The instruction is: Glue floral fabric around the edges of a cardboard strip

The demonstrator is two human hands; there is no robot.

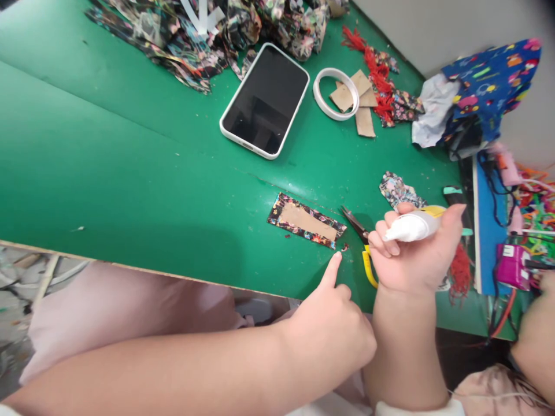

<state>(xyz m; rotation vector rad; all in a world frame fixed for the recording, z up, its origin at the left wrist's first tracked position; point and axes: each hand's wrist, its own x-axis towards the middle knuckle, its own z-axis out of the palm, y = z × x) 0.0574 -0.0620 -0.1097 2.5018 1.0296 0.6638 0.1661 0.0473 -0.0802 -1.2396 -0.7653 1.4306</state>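
Observation:
My left hand (340, 318) has its index finger stretched out, its other fingers curled and nothing held. That fingertip is at the green tabletop, beside a tiny dark scrap (345, 247). Just beyond lies a floral fabric strip (281, 222) with a tan cardboard piece (306, 221) on top, the fabric showing around it. My right hand (411, 260) is wrapped round a white glue bottle (411, 226) with a yellow label, its nozzle pointing left. Partly hidden behind that hand are yellow-handled scissors (367, 263), blades apart on the table.
A phone (266, 101), a tape roll (315, 95) and cardboard pieces (365, 122) lie farther back. Floral fabric (191, 63) is heaped at the top. Red-tasselled pieces (381, 86) and a blue patterned cloth (489, 86) are at right. Another person's arm (537, 335) shows at the right edge.

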